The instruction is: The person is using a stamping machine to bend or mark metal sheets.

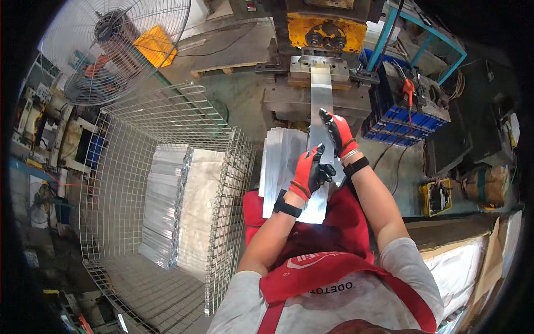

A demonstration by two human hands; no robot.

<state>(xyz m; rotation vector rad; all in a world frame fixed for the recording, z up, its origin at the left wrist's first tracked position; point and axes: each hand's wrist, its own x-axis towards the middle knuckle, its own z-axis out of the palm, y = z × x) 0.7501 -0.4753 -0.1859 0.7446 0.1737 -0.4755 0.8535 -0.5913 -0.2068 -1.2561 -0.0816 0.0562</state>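
A long flat metal strip (321, 100) reaches from the die of a press (320, 69) back toward my lap. My right hand (339, 132), in a red and black glove, is closed on the strip's right edge, thumb on top. Closer to me, my left hand (311, 173), gloved alike, grips the strip near its close end; the thumb lies on the metal and the fingers show past the end. Beneath and left of this hand, a stack of similar metal strips (283, 147) rests by my red apron (347, 222).
Left stands a wire mesh cage (225, 222) holding bundled metal strips (164, 200). A large fan (114, 50) is at the upper left. On the right are a blue crate (397, 125) with tools and an air gun (409, 92), cables, and a yellow bin (438, 197).
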